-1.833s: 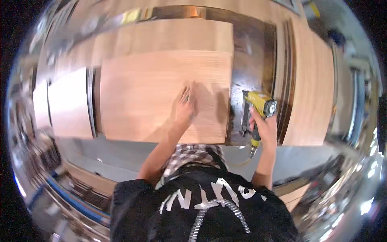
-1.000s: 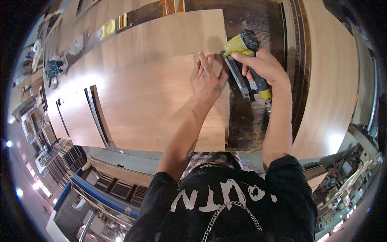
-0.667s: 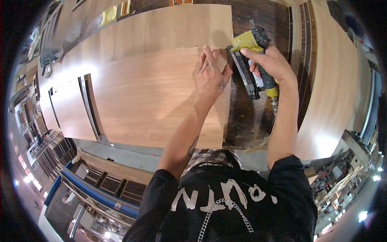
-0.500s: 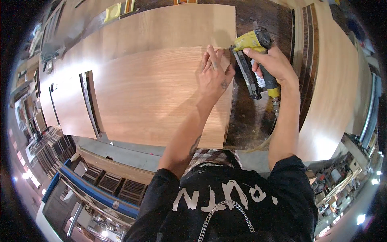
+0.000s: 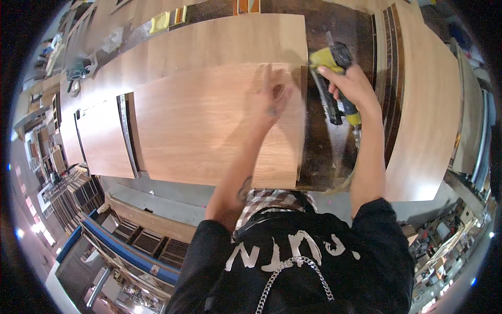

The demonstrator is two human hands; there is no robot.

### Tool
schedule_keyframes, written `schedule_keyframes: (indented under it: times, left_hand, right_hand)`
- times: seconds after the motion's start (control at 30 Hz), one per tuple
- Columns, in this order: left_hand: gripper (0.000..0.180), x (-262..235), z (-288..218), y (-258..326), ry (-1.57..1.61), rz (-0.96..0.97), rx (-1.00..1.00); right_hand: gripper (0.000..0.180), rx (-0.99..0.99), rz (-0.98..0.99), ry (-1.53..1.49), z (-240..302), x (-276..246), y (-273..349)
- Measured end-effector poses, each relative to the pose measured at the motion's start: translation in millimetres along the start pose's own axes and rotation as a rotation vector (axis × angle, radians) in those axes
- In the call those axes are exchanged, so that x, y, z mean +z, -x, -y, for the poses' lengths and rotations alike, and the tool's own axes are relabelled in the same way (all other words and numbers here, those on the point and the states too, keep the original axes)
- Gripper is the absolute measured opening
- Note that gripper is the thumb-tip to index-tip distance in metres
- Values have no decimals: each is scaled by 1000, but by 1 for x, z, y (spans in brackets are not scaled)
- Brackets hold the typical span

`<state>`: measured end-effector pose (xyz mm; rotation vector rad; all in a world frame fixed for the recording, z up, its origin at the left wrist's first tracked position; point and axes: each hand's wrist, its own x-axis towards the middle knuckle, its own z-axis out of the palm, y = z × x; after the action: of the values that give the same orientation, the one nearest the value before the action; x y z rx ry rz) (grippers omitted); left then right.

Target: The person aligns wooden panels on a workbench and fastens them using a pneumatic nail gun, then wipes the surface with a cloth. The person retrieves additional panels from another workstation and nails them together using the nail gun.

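My right hand [image 5: 356, 88] is wrapped round the handle of a yellow and black nail gun [image 5: 341, 56], with an air hose fitting at its lower end. The tool is held over the dark tabletop [image 5: 324, 162], just right of a wood-grain panel [image 5: 204, 125] and apart from its edge. Over that panel's right end is my left hand [image 5: 274, 97], smeared by motion. Its fingers are too blurred to read, and nothing shows in them. A second light wood panel [image 5: 219, 39] lies beyond the near one.
Long dark strips [image 5: 393, 78] lie right of the tool, beside another wood panel [image 5: 429, 115]. At the far edge sit yellow blocks [image 5: 160, 22]. Narrower panel pieces [image 5: 107, 141] lie at left. A blue-edged rack [image 5: 125, 259] stands behind me at lower left.
The nail gun has moved slightly right, away from the panel's edge, still in my right hand. My left hand has gone from sharp to blurred over the panel. The whole view has shifted a little.
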<state>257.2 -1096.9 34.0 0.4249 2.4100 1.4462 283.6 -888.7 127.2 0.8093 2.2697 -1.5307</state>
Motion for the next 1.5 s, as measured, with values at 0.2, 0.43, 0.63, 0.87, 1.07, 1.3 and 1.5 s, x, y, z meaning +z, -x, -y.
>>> schedule_keyframes:
  times: [0.2,0.43,0.63,0.87,1.07,1.3,1.5]
  left_hand:
    - [21,-137,113,153,371,-446,-261]
    - [40,-293,175,288,-96,-947,-615]
    - [48,-312,211,256,-56,-915,-387]
    - [65,-316,196,246,131,-793,-283]
    - [61,-334,240,280,243,-743,-420]
    - [67,-341,263,316,1369,-825,-699]
    - [78,-324,234,334,1811,-495,-382]
  right_hand:
    - [61,184,-445,669,-29,21,7]
    - [37,-95,-571,231,-93,131,143]
    - [47,67,-658,-69,-151,225,242]
    - [54,64,-892,-93,-177,245,212]
    - [63,143,-875,-111,-165,262,237]
    - [47,255,-611,-207,-220,219,244]
    - [61,467,-298,-573,-190,198,226]
